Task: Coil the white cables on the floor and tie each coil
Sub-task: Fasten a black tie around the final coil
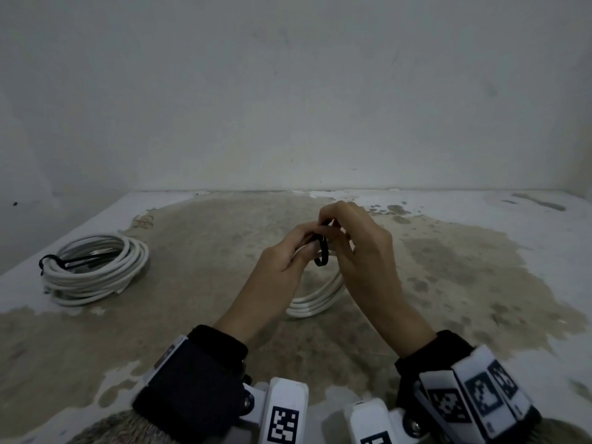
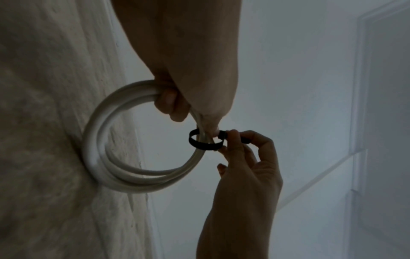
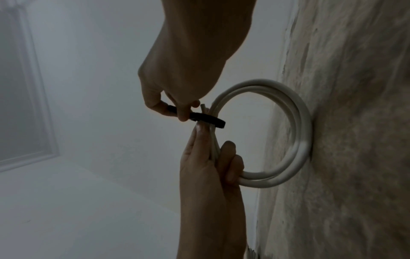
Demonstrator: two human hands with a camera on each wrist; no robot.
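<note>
The floor is worn, with a broad brownish, mottled patch across its middle and pale paint left along the edges and far corners. It meets a plain pale wall in a straight seam. The light is dim and grey, and moulded panelling shows on another white surface.

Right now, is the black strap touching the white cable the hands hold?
Touching. The left wrist view shows the black strap looped around the white cable, crossing its strands beside the left hand.
</note>
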